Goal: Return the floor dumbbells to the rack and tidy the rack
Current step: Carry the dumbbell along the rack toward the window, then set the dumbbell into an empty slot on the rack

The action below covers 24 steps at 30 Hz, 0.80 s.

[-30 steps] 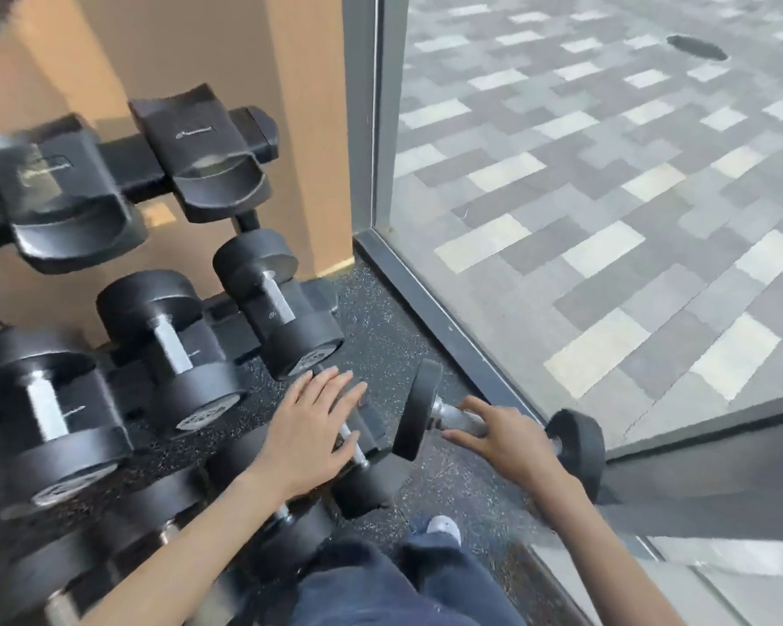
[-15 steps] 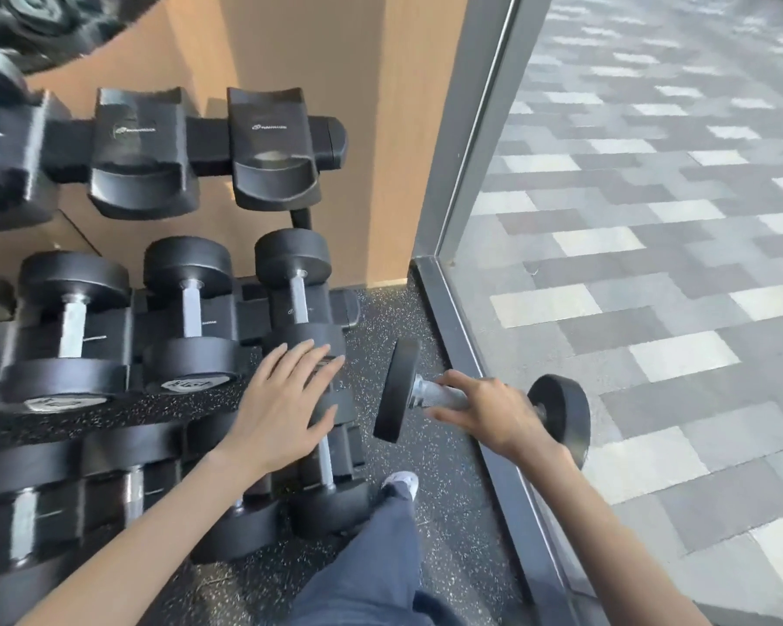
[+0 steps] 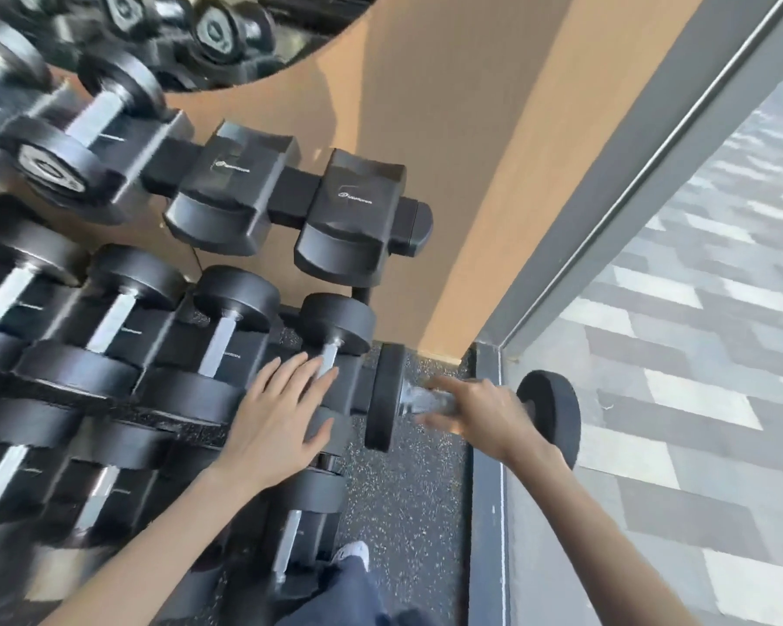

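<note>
A black dumbbell (image 3: pixel 384 396) with a metal handle hangs level just right of the rack, above the speckled floor. My right hand (image 3: pixel 487 415) grips its handle between the two round plates, fingers blurred. My left hand (image 3: pixel 281 411) lies flat with spread fingers on the rightmost dumbbell (image 3: pixel 337 325) of the rack's middle tier. The black rack (image 3: pixel 301 192) has three tiers. Its top tier has two empty cradles at the right end, one (image 3: pixel 233 192) beside the other (image 3: pixel 353 210). Several dumbbells fill the middle and lower tiers.
A tan wall (image 3: pixel 471 151) stands behind the rack. A grey window frame (image 3: pixel 489 445) and glass (image 3: pixel 674 354) close off the right side. My shoe (image 3: pixel 352 555) and trouser leg are on the rubber floor (image 3: pixel 407 512) below the held dumbbell. A round mirror (image 3: pixel 200 38) hangs top left.
My view has tilted up and turned, showing more of the rack's top tier. The dumbbell in my right hand has come up and nearer the rack's right end. My left hand stays on the rack.
</note>
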Tool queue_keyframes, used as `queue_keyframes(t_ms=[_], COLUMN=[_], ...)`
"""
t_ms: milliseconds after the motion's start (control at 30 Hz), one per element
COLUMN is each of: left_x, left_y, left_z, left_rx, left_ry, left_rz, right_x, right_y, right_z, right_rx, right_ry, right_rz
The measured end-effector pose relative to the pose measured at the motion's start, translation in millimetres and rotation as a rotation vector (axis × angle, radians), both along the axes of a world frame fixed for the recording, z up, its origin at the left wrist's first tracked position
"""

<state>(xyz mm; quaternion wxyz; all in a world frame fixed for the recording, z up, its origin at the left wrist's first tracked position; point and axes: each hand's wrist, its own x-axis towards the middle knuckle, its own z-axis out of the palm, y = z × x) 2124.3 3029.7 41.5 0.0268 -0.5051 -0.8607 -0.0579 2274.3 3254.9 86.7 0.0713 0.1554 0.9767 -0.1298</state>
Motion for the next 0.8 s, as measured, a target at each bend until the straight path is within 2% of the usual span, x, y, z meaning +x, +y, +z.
queue_keyframes(t_ms=[333,433,600,800], left_x=[-33,-36,-40,-46], left_y=[47,67,110,134], left_z=[15,17,29,36], left_rx=[-0.009,-0.035,-0.023,0.005], left_ry=[0.032,0.028,0.058,0.113], left_rz=[0.356,0.487,0.649,0.842], right_x=[-117,-156,-214,-275], right_y=[89,114,149,162], right_z=[18,23,35,52], right_rx=[-0.053,-0.028,0.043,0.070], right_ry=[0.038,0.013,0.086,0.100], right_rz=[0.337,0.456,0.682,0.897])
